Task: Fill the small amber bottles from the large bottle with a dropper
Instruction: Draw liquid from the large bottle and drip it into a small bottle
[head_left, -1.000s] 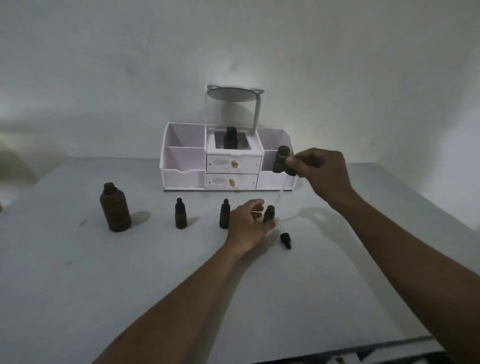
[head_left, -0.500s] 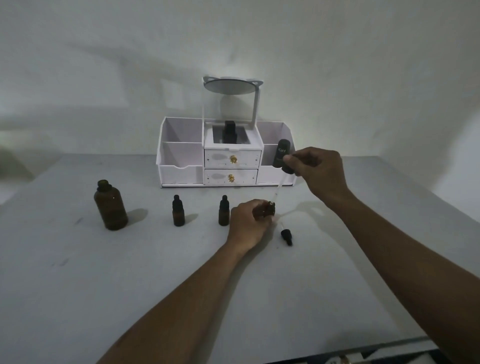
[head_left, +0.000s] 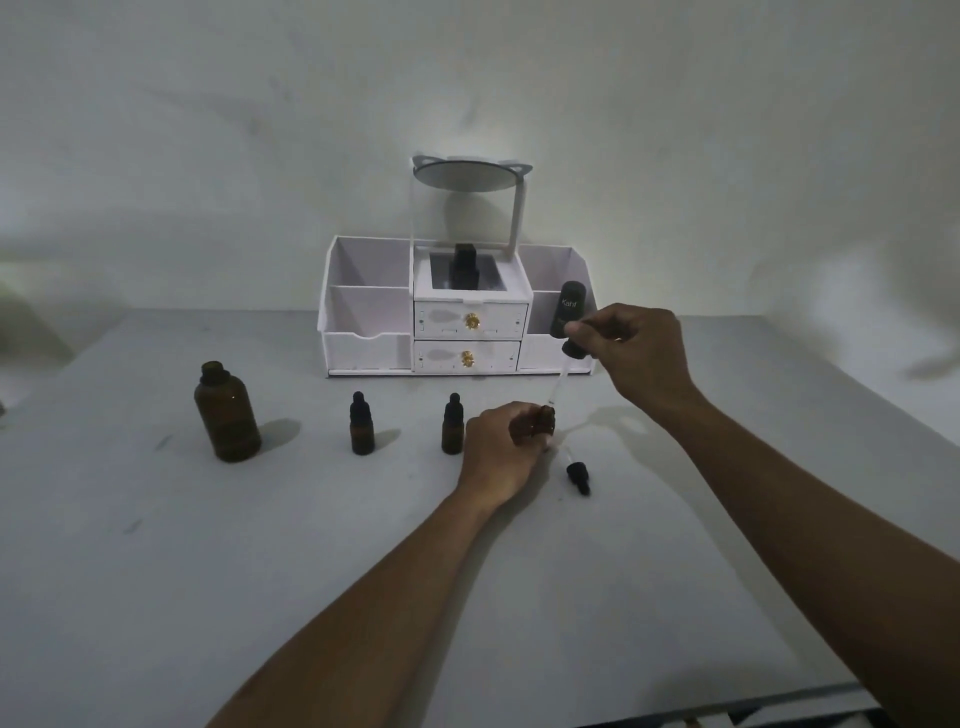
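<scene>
My left hand (head_left: 500, 451) grips a small open amber bottle (head_left: 540, 422), tilted toward the right just above the table. My right hand (head_left: 636, 357) pinches the black bulb of a dropper (head_left: 567, 332); its glass tube slants down with the tip at the bottle's mouth. The large amber bottle (head_left: 226, 413) stands uncapped at the left. Two capped small amber bottles (head_left: 361, 424) (head_left: 452, 424) stand between it and my left hand. A small black dropper cap (head_left: 577, 474) lies on the table right of my left hand.
A white drawer organiser (head_left: 374, 332) with a round mirror (head_left: 466, 175) stands against the wall behind the bottles; a dark bottle (head_left: 464, 266) sits in its middle compartment. The grey table (head_left: 208, 571) has its front edge at the lower right.
My left hand closed round the small bottle and tipped it up toward the dropper. My right hand lowered slightly, bringing the dropper tip to the bottle's mouth.
</scene>
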